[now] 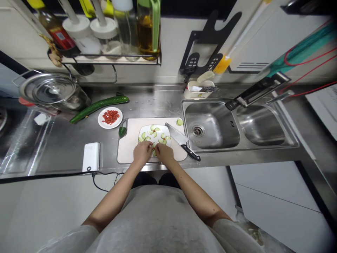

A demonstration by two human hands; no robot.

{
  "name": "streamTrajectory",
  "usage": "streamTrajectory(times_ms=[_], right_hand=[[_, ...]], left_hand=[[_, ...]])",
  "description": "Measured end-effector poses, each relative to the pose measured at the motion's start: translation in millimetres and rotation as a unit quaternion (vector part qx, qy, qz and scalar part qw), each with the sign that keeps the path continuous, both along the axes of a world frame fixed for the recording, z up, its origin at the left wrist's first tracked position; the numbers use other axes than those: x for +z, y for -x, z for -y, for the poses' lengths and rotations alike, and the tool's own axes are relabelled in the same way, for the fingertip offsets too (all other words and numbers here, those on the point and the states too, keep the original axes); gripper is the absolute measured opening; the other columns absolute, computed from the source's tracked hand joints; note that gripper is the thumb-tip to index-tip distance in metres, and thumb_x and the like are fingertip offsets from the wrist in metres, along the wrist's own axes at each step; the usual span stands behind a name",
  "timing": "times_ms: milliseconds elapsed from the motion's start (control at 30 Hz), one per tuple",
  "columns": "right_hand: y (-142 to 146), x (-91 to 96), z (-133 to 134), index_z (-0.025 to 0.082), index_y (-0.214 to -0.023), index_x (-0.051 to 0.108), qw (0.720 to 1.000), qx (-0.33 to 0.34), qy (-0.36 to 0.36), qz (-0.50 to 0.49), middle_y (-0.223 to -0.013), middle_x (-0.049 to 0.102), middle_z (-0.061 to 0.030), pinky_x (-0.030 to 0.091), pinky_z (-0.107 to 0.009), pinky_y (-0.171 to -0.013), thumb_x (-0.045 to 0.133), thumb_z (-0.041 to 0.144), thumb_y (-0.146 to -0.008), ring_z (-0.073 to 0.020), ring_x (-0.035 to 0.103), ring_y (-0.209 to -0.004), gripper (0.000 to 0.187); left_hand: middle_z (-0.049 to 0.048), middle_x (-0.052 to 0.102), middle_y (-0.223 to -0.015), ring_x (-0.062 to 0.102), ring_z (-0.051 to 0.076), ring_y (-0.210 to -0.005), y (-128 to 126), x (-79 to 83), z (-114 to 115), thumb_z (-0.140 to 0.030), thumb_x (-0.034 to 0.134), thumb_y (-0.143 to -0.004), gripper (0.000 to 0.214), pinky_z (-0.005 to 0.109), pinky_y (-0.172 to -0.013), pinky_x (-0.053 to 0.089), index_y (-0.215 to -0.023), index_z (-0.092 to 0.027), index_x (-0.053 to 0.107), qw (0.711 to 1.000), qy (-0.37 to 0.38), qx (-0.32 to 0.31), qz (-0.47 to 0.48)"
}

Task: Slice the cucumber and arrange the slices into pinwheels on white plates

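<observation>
A white plate [156, 128] with several cucumber slices arranged on it sits on a pale cutting board [131, 140]. My left hand [142, 151] and my right hand [163, 152] rest side by side at the plate's near rim. Their fingers are curled together over slices there, pinching something I cannot make out. A cleaver [181, 140] lies on the board's right side, black handle toward me. One loose cucumber slice [179, 122] lies at the board's far right corner. A cucumber end [122, 131] sits at the board's left edge.
A whole cucumber [98, 105] and a small dish of chopped red chilli [110, 117] lie behind the board. A white power bank [91, 157] with a cable lies to the left. A lidded pot [50, 90] stands far left. A double sink [238, 129] is on the right.
</observation>
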State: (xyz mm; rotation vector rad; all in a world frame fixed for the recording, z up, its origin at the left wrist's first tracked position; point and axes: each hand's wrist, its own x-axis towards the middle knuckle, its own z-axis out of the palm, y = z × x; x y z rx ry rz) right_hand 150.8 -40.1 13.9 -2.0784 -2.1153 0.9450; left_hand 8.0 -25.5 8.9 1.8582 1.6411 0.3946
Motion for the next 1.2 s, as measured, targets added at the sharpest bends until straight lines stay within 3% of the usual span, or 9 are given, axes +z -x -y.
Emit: streamTrajectory(times_ms=[333,700,933,1033,1200], right_hand=[[-0.3,-4.6,-0.3,0.02,-0.092,0.059,1.0,0.004,-0.003,0.017,-0.096,0.066,-0.0076,0.036,-0.028,-0.066,0.041,0.03,-0.094,-0.0193,0.06,-0.085,0.021],[-4.3,-0.9,-3.7,0.022,-0.095,0.058,1.0,0.003,0.014,0.006,-0.096,0.067,-0.0043,0.033,-0.026,-0.065,0.043,0.033,-0.093,-0.0172,0.058,-0.085,0.018],[-18.7,3.0,-5.0,0.023,-0.093,0.06,0.995,-0.077,-0.011,-0.066,-0.071,0.062,0.001,0.03,-0.024,-0.058,0.049,0.032,-0.088,-0.0151,0.055,-0.067,0.015],[-31.9,3.5,-4.5,0.022,-0.09,0.06,0.976,-0.14,-0.076,-0.148,-0.06,0.053,0.0037,0.03,-0.023,-0.055,0.049,0.034,-0.087,-0.0131,0.049,-0.058,0.017],[-60.5,15.8,-5.1,0.02,-0.089,0.059,0.904,-0.245,-0.214,-0.276,-0.055,0.036,0.0076,0.032,-0.022,-0.053,0.053,0.039,-0.084,-0.0101,0.037,-0.051,0.022]], left_hand=[[0.0076,0.061,-0.084,0.055,0.026,-0.089,-6.5,-5.5,-1.6,-0.025,0.057,-0.081,0.014,0.035,-0.077,0.037,-0.091,-0.023,0.067,0.999,0.006,-0.016,-0.031],[0.0053,0.064,-0.088,0.057,0.023,-0.091,-7.4,-3.1,-3.3,-0.026,0.055,-0.083,0.016,0.032,-0.078,0.04,-0.094,-0.024,0.066,0.998,0.016,-0.02,-0.065],[0.0031,0.066,-0.09,0.058,0.022,-0.091,-0.4,1.9,-6.8,-0.027,0.055,-0.084,0.017,0.031,-0.078,0.042,-0.096,-0.024,0.066,0.999,0.003,0.006,-0.05],[0.0029,0.067,-0.087,0.059,0.021,-0.088,11.9,7.5,-10.9,-0.03,0.054,-0.084,0.018,0.03,-0.076,0.042,-0.096,-0.024,0.067,0.998,-0.027,0.044,-0.031],[0.0016,0.065,-0.079,0.059,0.017,-0.078,43.5,20.5,-19.7,-0.036,0.055,-0.083,0.021,0.027,-0.069,0.041,-0.095,-0.023,0.068,0.99,-0.073,0.123,-0.01]])
